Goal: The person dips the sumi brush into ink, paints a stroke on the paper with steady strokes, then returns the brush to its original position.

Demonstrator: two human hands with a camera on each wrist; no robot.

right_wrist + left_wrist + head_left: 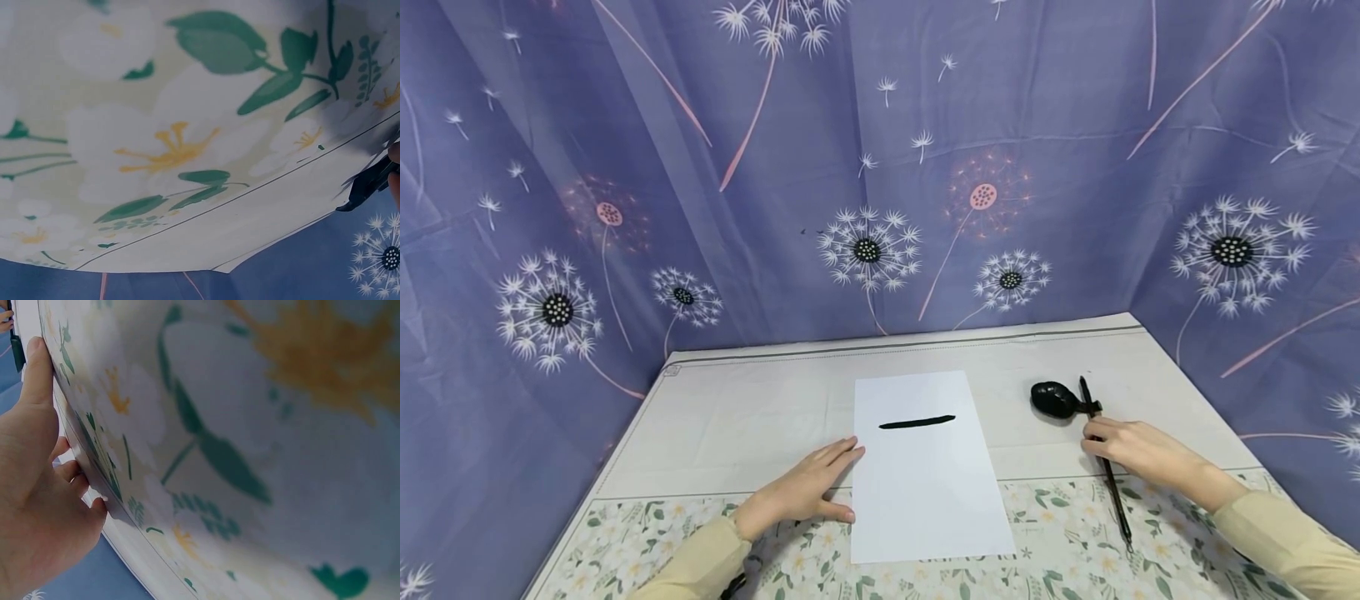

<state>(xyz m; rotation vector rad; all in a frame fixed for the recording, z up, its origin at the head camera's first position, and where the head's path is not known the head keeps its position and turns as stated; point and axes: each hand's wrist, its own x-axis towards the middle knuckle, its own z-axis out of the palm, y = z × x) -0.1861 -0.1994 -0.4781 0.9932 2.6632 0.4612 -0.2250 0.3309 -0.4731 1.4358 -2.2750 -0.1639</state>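
A sheet of white paper (925,500) lies on the table with one thick black stroke (917,422) across its upper part. My left hand (808,487) rests at the sheet's left edge, fingers extended and thumb spread near its lower part. To the right, my right hand (1123,446) pinches a dark ink brush (1114,496), its black tip pointing away from me and its looped end towards me. Just beyond those fingers is a glossy black rounded dish (1054,400) with a narrow neck; the brush crosses that neck. In the right wrist view only fingertips (395,181) show.
The table is covered by a cloth (737,417), pale at the back and floral (1045,533) at the front. Purple curtains (775,250) with dandelion prints stand around its back and sides. A small dark object (733,586) shows beside the left sleeve.
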